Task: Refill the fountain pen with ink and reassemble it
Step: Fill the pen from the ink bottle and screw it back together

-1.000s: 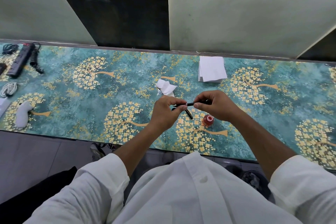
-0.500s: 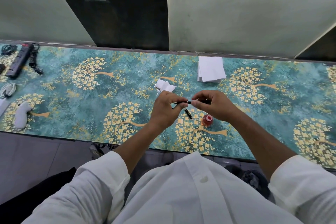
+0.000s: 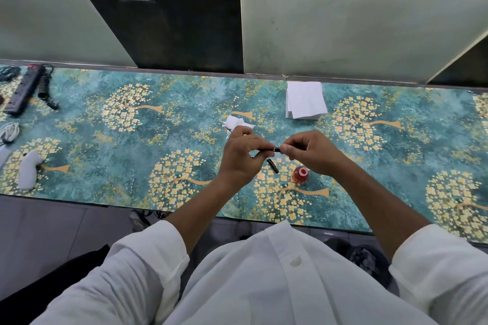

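From my head view, my left hand (image 3: 241,153) and right hand (image 3: 307,152) pinch the black fountain pen (image 3: 272,150) above the worktop (image 3: 184,124), hiding most of it, with a loose pen piece (image 3: 272,165), ink bottle (image 3: 301,174) and crumpled tissue (image 3: 235,122) nearby.

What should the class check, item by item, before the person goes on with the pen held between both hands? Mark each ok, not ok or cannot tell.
1. Pen gripped at both ends, by left hand and right hand: ok.
2. Pen held above the table, not resting on it: ok.
3. Ink bottle upright, beside the right wrist: ok.
4. Ink bottle capped: cannot tell.
5. Loose black pen part on the table within reach: ok.
6. Crumpled tissue and stack of white paper ready for drips: ok.
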